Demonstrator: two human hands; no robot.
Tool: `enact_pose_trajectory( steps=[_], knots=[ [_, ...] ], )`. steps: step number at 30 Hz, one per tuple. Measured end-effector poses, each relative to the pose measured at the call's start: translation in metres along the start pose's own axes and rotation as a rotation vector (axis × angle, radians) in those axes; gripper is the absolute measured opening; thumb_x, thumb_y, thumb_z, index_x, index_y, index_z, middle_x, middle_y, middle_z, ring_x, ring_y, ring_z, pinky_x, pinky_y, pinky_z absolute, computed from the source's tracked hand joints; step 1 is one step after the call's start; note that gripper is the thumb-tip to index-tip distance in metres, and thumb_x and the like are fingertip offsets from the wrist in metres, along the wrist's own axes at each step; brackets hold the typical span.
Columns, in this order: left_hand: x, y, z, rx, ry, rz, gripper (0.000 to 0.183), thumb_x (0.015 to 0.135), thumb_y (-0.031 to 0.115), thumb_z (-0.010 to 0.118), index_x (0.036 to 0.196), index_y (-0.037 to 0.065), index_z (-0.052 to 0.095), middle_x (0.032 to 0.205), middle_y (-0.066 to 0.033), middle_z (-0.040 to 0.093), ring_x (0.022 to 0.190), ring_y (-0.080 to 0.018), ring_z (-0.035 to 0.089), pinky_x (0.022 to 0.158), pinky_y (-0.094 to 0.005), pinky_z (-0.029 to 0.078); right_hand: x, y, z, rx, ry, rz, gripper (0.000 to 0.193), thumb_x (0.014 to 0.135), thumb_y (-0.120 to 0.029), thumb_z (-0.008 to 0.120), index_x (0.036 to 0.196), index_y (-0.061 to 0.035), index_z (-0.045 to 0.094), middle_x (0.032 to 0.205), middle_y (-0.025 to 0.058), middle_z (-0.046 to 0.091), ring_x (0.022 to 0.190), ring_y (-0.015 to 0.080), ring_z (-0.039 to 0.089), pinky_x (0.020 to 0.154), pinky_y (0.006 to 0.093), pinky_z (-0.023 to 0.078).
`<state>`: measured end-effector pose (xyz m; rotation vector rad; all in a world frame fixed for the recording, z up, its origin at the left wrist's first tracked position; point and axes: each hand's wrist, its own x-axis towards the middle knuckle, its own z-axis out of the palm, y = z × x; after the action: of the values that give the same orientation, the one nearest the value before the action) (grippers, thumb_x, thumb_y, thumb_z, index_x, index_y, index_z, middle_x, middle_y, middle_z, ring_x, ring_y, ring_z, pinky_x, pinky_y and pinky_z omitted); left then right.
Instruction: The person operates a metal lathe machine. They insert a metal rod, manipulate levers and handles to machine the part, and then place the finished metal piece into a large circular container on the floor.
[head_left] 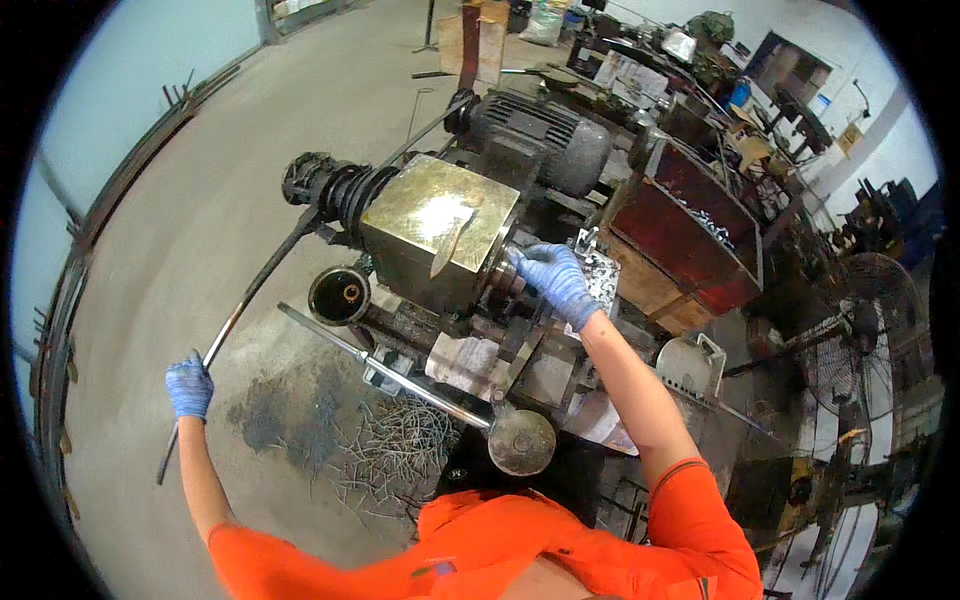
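My left hand (189, 387), in a blue knit glove, is closed round a long metal lever (236, 318). The lever slants up to the black ribbed shaft end of a lathe-like machine (415, 265). My right hand (556, 283), gloved alike, has its fingers closed at the machine's round metal spindle (508, 270). What those fingers pinch, if anything, is too small to make out. A flat pointed tool (452, 243) lies on top of the machine's steel housing. In front of me, a second metal bar (400, 378) runs slanting to a round metal disc (521, 442).
A dark round cup (340, 295) sits beside the housing. Thin metal strips (400, 450) are heaped on the floor. Behind the housing stands an electric motor (545, 140). At right are a red bin (690, 225) of small metal pieces and a standing fan (872, 295).
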<state>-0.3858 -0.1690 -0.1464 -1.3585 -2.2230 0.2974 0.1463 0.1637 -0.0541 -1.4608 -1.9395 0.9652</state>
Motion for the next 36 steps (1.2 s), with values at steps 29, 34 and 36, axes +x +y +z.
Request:
enact_pose_trajectory(
  steps=[29,34,36],
  knots=[
    [0.118,0.321,-0.253,-0.862,0.555,0.342,0.031,0.086,0.032,0.052,0.106,0.009,0.061,0.068,-0.0139,0.061,0.054,-0.0282,0.058,0.051,-0.0392,0.045,-0.328,0.173,-0.069,0.333,0.355,0.233,0.023,0.082,-0.021,0.061,0.082,0.0022,0.065,0.073,0.0026,0.063,0.067,0.0081,0.053,0.064,0.0242,0.044],
    [0.145,0.301,-0.268,-0.790,0.528,0.151,0.028,0.089,0.033,0.047,0.094,0.011,0.064,0.065,-0.0138,0.061,0.056,-0.0277,0.060,0.052,-0.0393,0.046,-0.338,0.178,-0.073,0.460,0.406,0.196,0.032,0.086,-0.027,0.057,0.080,0.0034,0.064,0.070,0.0018,0.061,0.067,0.0084,0.052,0.064,0.0249,0.043],
    [0.157,0.299,-0.266,-0.742,0.492,0.150,0.030,0.089,0.034,0.045,0.091,0.010,0.064,0.066,-0.0144,0.061,0.057,-0.0294,0.060,0.054,-0.0408,0.047,-0.334,0.169,-0.075,0.510,0.365,0.200,0.033,0.085,-0.028,0.058,0.080,0.0034,0.064,0.071,0.0022,0.062,0.068,0.0088,0.052,0.066,0.0253,0.042]
  ],
)
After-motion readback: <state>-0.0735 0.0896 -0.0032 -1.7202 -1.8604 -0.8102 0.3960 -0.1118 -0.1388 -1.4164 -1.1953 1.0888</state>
